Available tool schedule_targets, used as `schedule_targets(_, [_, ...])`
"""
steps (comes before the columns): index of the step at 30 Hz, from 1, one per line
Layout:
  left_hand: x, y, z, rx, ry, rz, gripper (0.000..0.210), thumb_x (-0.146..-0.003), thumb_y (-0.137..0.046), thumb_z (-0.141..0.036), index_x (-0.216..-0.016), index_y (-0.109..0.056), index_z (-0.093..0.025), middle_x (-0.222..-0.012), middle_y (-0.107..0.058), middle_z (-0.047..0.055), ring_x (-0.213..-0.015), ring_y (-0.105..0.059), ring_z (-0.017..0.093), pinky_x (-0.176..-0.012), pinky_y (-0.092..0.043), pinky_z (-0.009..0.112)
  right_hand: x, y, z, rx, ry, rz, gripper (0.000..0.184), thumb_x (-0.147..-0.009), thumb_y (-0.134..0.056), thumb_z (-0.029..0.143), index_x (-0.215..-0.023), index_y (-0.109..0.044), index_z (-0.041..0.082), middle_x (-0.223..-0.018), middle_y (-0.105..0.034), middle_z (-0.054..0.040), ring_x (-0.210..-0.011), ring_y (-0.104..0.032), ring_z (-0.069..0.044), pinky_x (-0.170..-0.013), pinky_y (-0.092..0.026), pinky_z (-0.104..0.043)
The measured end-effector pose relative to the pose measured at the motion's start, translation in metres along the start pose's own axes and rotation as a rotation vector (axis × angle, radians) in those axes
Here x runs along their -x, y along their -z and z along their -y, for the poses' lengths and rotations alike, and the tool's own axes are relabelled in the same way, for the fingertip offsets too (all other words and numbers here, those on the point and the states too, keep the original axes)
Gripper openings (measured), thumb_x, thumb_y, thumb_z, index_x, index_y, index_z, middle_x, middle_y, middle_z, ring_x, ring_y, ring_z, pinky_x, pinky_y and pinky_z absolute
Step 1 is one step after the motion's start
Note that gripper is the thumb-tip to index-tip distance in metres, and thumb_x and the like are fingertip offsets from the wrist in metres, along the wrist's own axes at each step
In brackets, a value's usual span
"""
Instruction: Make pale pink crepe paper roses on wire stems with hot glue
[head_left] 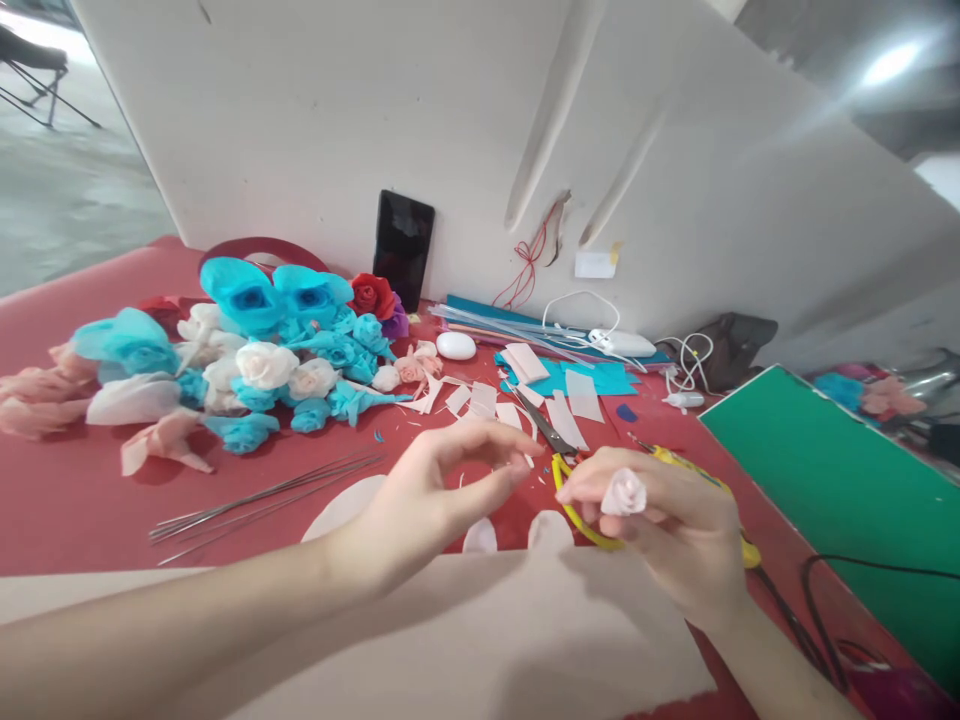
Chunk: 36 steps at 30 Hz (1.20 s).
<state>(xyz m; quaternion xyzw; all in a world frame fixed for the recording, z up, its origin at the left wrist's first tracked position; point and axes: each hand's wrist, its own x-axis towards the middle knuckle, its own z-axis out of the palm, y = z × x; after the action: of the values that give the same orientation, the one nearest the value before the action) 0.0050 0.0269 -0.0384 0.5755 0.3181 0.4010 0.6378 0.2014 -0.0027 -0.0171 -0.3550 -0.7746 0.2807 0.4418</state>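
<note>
Partly behind right hand [679, 535]: yellow-handled scissors [556, 440]

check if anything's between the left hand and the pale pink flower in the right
Yes, fingers of the right hand jut out beside the flower, toward the left hand. The scissors show in the gap but seem to lie on the table below.

Bare, ungloved hands [439, 490] with slender fingers [480, 437]; slim bare forearms [255, 595]
</note>
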Motion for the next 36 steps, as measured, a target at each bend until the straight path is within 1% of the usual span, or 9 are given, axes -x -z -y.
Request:
schedule_targets(4, [0.005, -0.004, -0.024, -0.319, -0.419, 0.029, 0.017, -0.075, -0.062, -0.01, -0.088, -0.068, -0.017, -0.084, -0.064, 0.0, -0.079, -0.059, 0.011, -0.074, -0.047, 0.02, -0.002, -0.001, -0.004, 0.081, 0.099, -0.001, 0.031, -0.079, -0.059, 0.006, -0.098, -0.066, 0.029, -0.093, -0.065, 0.0008, -0.08, -0.061, -0.013, -0.068, -0.049, -0.024])
schedule_targets(7, [0.01, -0.009, -0.026, -0.467, -0.582, 0.003, 0.017, -0.07, -0.069, -0.009, -0.085, -0.07, -0.016, -0.079, -0.063, 0.001, -0.075, -0.058, 0.01, -0.071, -0.047, 0.019, -0.001, -0.003, -0.005, 0.126, 0.147, 0.057, 0.031, -0.078, -0.057, 0.004, -0.1, -0.065, 0.024, -0.098, -0.064, -0.002, -0.084, -0.061, -0.014, -0.071, -0.05, -0.025])
schedule_targets(11, [0.015, -0.013, -0.024, -0.646, -0.729, -0.063, 0.013, -0.073, -0.068, -0.013, -0.084, -0.072, -0.018, -0.077, -0.064, 0.001, -0.073, -0.055, 0.012, -0.074, -0.045, 0.026, 0.001, -0.007, -0.003, 0.172, 0.196, 0.116, 0.019, -0.081, -0.056, 0.008, -0.094, -0.064, 0.019, -0.099, -0.062, -0.0053, -0.085, -0.059, -0.015, -0.071, -0.049, -0.027])
schedule_targets(19, [0.012, -0.012, -0.024, -0.647, -0.718, -0.075, 0.012, -0.075, -0.066, -0.013, -0.079, -0.072, -0.022, -0.074, -0.062, -0.001, -0.072, -0.05, 0.011, -0.075, -0.041, 0.027, 0.002, -0.012, -0.002, 0.204, 0.205, 0.093, 0.015, -0.084, -0.054, 0.012, -0.095, -0.063, 0.018, -0.101, -0.061, -0.0056, -0.091, -0.059, -0.014, -0.076, -0.048, -0.025])
schedule_targets(25, [0.011, -0.009, -0.027, -0.658, -0.731, -0.095, 0.017, -0.076, -0.061, -0.008, -0.076, -0.074, -0.02, -0.072, -0.06, 0.0, -0.07, -0.048, 0.011, -0.074, -0.041, 0.027, -0.001, -0.01, -0.003, 0.182, 0.136, 0.036, 0.026, -0.08, -0.058, 0.013, -0.104, -0.06, 0.024, -0.096, -0.064, 0.0008, -0.088, -0.06, -0.013, -0.077, -0.05, -0.025])
schedule_targets(28, [0.009, -0.007, -0.027, -0.644, -0.668, -0.099, 0.02, -0.075, -0.06, -0.007, -0.078, -0.073, -0.021, -0.072, -0.059, 0.0, -0.07, -0.048, 0.012, -0.072, -0.041, 0.028, -0.004, -0.004, -0.004, 0.236, 0.041, -0.074, 0.021, -0.083, -0.053, 0.014, -0.095, -0.063, 0.027, -0.088, -0.067, 0.0044, -0.082, -0.061, -0.011, -0.073, -0.05, -0.022])
schedule_targets(31, [0.006, -0.007, -0.025, -0.613, -0.55, -0.097, 0.016, -0.077, -0.061, -0.014, -0.068, -0.073, -0.022, -0.069, -0.059, -0.001, -0.067, -0.049, 0.012, -0.071, -0.041, 0.029, -0.007, 0.001, -0.011, 0.349, -0.099, -0.273, 0.016, -0.084, -0.053, 0.013, -0.079, -0.066, 0.022, -0.071, -0.067, 0.0045, -0.064, -0.061, -0.008, -0.061, -0.047, -0.016])
schedule_targets(34, [0.004, -0.008, -0.024, -0.554, -0.428, -0.095, 0.019, -0.078, -0.062, -0.019, -0.061, -0.071, -0.019, -0.066, -0.058, -0.001, -0.064, -0.051, 0.011, -0.068, -0.041, 0.026, -0.009, 0.005, -0.019, 0.421, -0.173, -0.415, 0.021, -0.077, -0.063, 0.018, -0.056, -0.061, 0.018, -0.048, -0.057, 0.0044, -0.045, -0.051, -0.006, -0.047, -0.04, -0.017])
schedule_targets(36, [0.002, -0.008, -0.023, -0.52, -0.375, -0.09, 0.018, -0.079, -0.062, -0.02, -0.064, -0.071, -0.018, -0.067, -0.059, -0.001, -0.065, -0.052, 0.01, -0.066, -0.041, 0.025, -0.009, 0.005, -0.02, 0.398, -0.201, -0.411, 0.003, -0.075, -0.065, 0.02, -0.072, -0.066, 0.019, -0.06, -0.063, 0.0034, -0.047, -0.052, -0.008, -0.049, -0.042, -0.019])
